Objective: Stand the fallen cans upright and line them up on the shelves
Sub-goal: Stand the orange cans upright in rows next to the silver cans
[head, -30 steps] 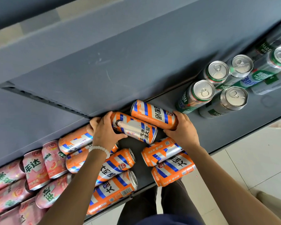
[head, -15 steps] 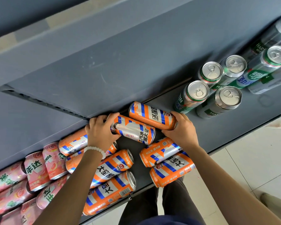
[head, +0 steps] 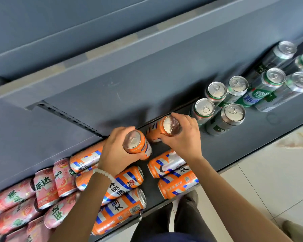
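Grey shelf [head: 252,147]: bare strip between the orange group and the green cans, front edge just right of the right wrist. Pink cans [head: 47,187] lie fallen at far left, count unclear. Orange cans: six fallen [head: 124,182], two in hand. Left hand [head: 115,152]: fingers wrapped round the left can [head: 136,144]. Right hand [head: 184,137]: fingers wrapped round the right can [head: 166,127]. Both held cans lay flat 0.5 s ago; now top-up, near upright. Green cans [head: 224,117]: about eight, upright at right.
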